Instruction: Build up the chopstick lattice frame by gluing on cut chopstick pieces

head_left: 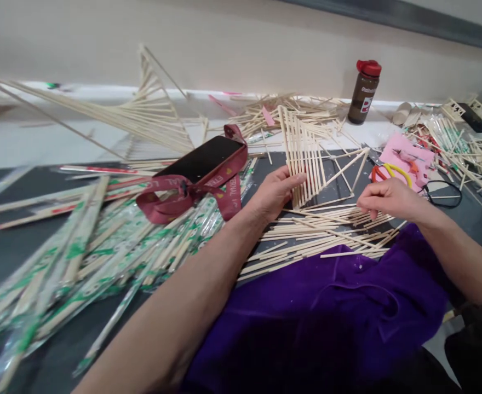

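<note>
Presently pinching the stick frame [307, 158] by 1 side with the left hand [280, 191], between near and wall-side edges of the surface [52, 361]; with the right hand [383, 198] curled, impossible to tell if grasping. Could crack joints through squeezing, or snag loose sticks [310, 229].

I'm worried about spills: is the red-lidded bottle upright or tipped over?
Upright. The bottle stands on its base by the wall, its red lid at the top.

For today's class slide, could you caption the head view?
The left hand grips a latticed stick frame; the right hand is curled near loose sticks.
</note>
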Motion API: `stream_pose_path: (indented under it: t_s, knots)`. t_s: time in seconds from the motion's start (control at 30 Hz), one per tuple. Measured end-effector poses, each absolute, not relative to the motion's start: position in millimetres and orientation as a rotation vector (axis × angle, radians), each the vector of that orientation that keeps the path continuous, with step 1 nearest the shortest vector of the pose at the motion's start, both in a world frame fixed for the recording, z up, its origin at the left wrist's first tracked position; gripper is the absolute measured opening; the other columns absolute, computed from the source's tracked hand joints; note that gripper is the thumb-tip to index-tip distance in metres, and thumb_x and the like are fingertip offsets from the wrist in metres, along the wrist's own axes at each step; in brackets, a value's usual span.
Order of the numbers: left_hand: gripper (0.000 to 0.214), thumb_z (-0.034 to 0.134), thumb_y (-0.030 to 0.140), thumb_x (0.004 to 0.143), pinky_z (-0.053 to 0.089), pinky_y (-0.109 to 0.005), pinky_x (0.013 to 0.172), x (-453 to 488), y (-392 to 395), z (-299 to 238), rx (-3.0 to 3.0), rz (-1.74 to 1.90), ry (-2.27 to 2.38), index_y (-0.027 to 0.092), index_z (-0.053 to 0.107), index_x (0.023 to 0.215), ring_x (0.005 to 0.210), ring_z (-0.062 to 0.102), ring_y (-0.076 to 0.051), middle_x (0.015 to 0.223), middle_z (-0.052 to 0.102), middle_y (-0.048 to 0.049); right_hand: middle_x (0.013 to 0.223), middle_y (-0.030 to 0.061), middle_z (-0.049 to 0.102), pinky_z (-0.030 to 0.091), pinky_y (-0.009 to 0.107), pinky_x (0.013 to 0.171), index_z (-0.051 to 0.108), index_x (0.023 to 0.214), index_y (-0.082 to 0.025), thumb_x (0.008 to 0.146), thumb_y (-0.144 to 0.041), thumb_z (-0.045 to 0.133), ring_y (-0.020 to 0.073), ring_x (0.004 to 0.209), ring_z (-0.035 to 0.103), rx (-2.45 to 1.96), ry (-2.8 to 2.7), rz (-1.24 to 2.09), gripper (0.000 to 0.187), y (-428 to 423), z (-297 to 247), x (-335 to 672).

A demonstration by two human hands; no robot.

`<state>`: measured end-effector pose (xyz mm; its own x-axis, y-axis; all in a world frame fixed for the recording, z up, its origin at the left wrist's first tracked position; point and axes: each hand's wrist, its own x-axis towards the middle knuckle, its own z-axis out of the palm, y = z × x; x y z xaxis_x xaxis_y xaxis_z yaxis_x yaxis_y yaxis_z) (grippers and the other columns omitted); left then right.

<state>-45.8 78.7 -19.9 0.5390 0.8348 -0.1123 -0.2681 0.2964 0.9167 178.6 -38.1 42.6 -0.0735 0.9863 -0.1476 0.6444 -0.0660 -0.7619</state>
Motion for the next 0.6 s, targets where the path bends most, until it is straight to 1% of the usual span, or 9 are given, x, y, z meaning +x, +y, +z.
stream_pose_path:
  t_s: [0.1,0.2,0.23,0.3,0.37,0.4,0.6]
  knots:
    - [0.040,0.084,0.027,0.051,0.048,-0.026,0.063,-44.2,78.5,-20.1,0.996,0.828,0.661,0.014,0.066,0.085,0.062,0.060,-0.012,0.072,0.068,-0.0002,0.058,-0.0007,0.063,0.041,0.020,0.049,0.066,0.069,-0.017,0.081,-0.027,0.054,0.0084,0.050,0.060,-1.719,-1.802,0.873,0.020,-38.2,35.9,151.9]
    - [0.039,0.085,0.026,0.051,0.046,-0.026,0.061,-43.4,77.8,-19.0,1.003,0.835,0.694,0.014,0.066,0.083,0.060,0.059,-0.012,0.070,0.067,0.0005,0.054,-0.0017,0.060,0.040,0.020,0.049,0.065,0.071,-0.016,0.082,-0.026,0.053,0.0081,0.048,0.060,-1.733,-1.761,0.755,0.019,-32.9,29.3,133.5]
    - [0.038,0.084,0.026,0.052,0.045,-0.025,0.060,-43.2,77.5,-18.4,1.011,0.831,0.703,0.014,0.066,0.083,0.059,0.058,-0.012,0.070,0.066,0.0006,0.056,-0.0014,0.061,0.041,0.020,0.048,0.065,0.074,-0.016,0.081,-0.026,0.054,0.0082,0.048,0.060,-1.736,-1.709,0.768,0.017,-30.5,26.9,129.5]
    - [0.037,0.084,0.026,0.052,0.044,-0.025,0.058,-42.8,77.0,-17.1,1.022,0.823,0.709,0.014,0.066,0.083,0.058,0.057,-0.012,0.069,0.066,0.0006,0.065,0.0010,0.065,0.041,0.020,0.044,0.066,0.084,-0.016,0.079,-0.027,0.057,0.0086,0.048,0.061,-1.722,-1.534,0.903,0.015,-25.4,22.2,123.8]
    - [0.037,0.084,0.026,0.052,0.044,-0.026,0.058,-42.4,76.5,-16.1,1.019,0.821,0.706,0.014,0.067,0.083,0.058,0.057,-0.012,0.069,0.066,0.0004,0.078,0.0046,0.069,0.041,0.020,0.040,0.063,0.096,-0.015,0.077,-0.029,0.060,0.0081,0.047,0.060,-1.672,-1.340,1.068,0.024,-20.4,18.2,120.0]
    - [0.037,0.083,0.026,0.052,0.044,-0.026,0.059,-42.2,76.3,-15.8,1.014,0.820,0.701,0.014,0.067,0.083,0.059,0.057,-0.012,0.068,0.066,0.0004,0.082,0.0058,0.069,0.041,0.020,0.038,0.061,0.098,-0.015,0.076,-0.030,0.060,0.0077,0.047,0.059,-1.639,-1.269,1.123,0.027,-18.2,16.5,118.5]
    - [0.037,0.083,0.028,0.052,0.045,-0.028,0.062,-41.7,76.2,-17.8,1.032,0.808,0.667,0.015,0.067,0.083,0.061,0.058,-0.014,0.071,0.068,-0.0003,0.081,0.0046,0.067,0.040,0.018,0.035,0.056,0.090,-0.017,0.075,-0.031,0.062,0.0065,0.047,0.058,-1.562,-1.182,1.176,0.021,-9.5,10.8,112.7]
